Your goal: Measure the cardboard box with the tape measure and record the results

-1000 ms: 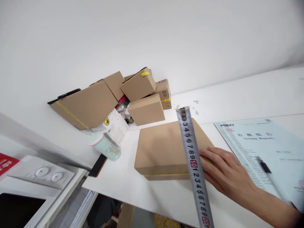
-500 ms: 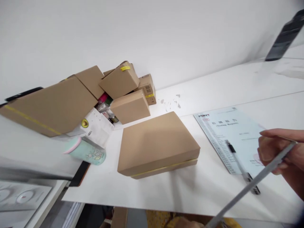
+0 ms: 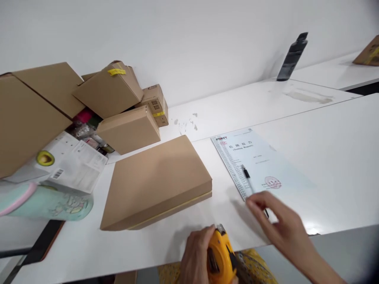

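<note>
My left hand (image 3: 195, 254) is wrapped round a yellow tape measure (image 3: 221, 256) at the table's front edge. Its metal blade end pokes out only a little at the top of the case. My right hand (image 3: 280, 225) has thumb and forefinger pinched at the middle of a black-and-clear pen (image 3: 246, 173), whose upper end rests over a light blue testing report (image 3: 254, 154). Part of the pen is hidden by the fingers. A closed flat cardboard box (image 3: 160, 177) with a yellow line along its side lies left of both hands.
More cardboard boxes (image 3: 130, 126) are stacked at the back left. A white carton (image 3: 77, 165) and a mint green cup (image 3: 65, 203) with a pink rim are at the left. A dark bottle (image 3: 292, 57) stands near the wall on the white table (image 3: 331, 157).
The tape measure's blade, earlier stretched out to my right hand, is now drawn into the case. My right hand has moved onto the pen. The view has shifted to the right.
</note>
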`<state>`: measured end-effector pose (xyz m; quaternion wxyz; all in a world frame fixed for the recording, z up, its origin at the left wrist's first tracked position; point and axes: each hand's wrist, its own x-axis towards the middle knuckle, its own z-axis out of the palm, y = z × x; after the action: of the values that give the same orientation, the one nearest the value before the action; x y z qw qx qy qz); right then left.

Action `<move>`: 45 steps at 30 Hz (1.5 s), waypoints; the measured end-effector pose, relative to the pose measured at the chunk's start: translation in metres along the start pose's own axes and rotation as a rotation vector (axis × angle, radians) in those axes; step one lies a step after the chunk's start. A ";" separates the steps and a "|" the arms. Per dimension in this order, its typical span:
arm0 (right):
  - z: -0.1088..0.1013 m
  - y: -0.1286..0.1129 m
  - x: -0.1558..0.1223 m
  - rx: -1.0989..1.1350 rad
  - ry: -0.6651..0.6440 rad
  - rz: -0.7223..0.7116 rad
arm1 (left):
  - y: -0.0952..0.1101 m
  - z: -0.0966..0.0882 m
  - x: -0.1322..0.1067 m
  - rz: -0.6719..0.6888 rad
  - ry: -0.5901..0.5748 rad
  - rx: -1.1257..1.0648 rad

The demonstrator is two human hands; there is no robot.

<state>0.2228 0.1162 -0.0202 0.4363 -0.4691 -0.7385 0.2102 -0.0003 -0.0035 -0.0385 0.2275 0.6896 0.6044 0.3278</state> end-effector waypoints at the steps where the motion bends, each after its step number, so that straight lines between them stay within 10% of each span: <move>1: -0.004 0.014 0.006 -0.153 0.038 0.083 | -0.001 -0.001 0.006 0.048 0.023 0.080; 9: -0.013 0.054 0.036 -0.431 -0.229 0.201 | -0.021 -0.006 0.034 0.139 0.014 0.576; 19: -0.053 0.067 0.022 0.547 -0.033 0.394 | 0.012 0.025 0.040 0.417 0.191 0.500; 27: -0.028 0.060 0.027 0.462 0.080 0.452 | 0.058 0.098 0.071 0.316 -0.200 0.465; 34: -0.022 0.058 0.037 0.449 -0.201 0.696 | 0.051 0.097 0.083 0.346 -0.276 0.535; 45: -0.010 0.062 0.035 0.418 -0.079 0.623 | 0.055 0.100 0.084 0.347 -0.215 0.605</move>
<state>0.2566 0.1757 -0.0441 0.4090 -0.5636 -0.5178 0.4969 0.1146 0.0778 -0.0521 0.0165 0.8485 0.5206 0.0935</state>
